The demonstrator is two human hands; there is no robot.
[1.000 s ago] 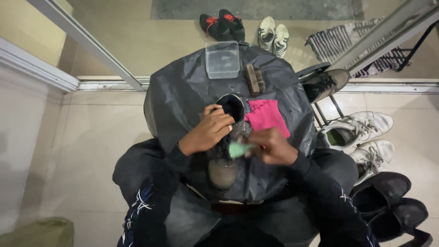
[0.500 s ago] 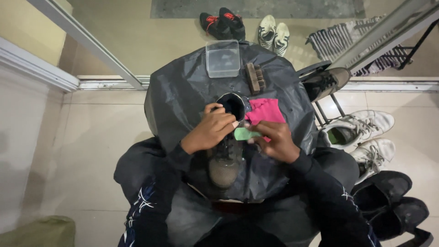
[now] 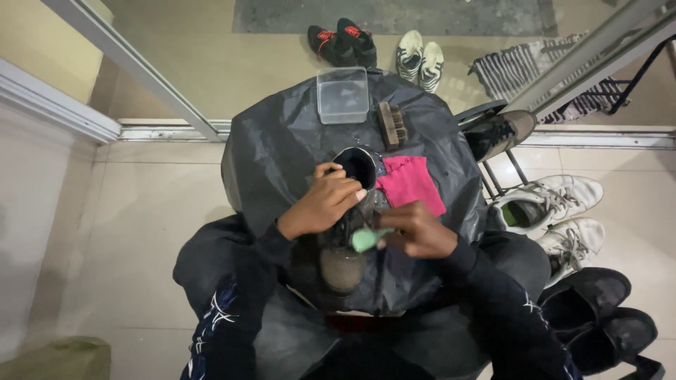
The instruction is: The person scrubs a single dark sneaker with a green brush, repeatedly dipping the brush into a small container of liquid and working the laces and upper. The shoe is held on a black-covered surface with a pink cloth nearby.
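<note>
While a black plastic sheet (image 3: 282, 148) is spread over the lap, a dark shoe (image 3: 345, 264) on it is gripped at the collar by the left hand (image 3: 320, 204); a green brush (image 3: 366, 239) is clasped in the right hand (image 3: 419, 232).

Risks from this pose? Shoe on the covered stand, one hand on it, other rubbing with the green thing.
1. The left hand alone steadies the dark shoe near its opening; a hard rub could twist it off the black plastic sheet.
2. The right hand works the green pad beside the pink cloth, which may get dragged off.
3. The clear container and brush sit near the far edge; a jolt might tip them.
</note>
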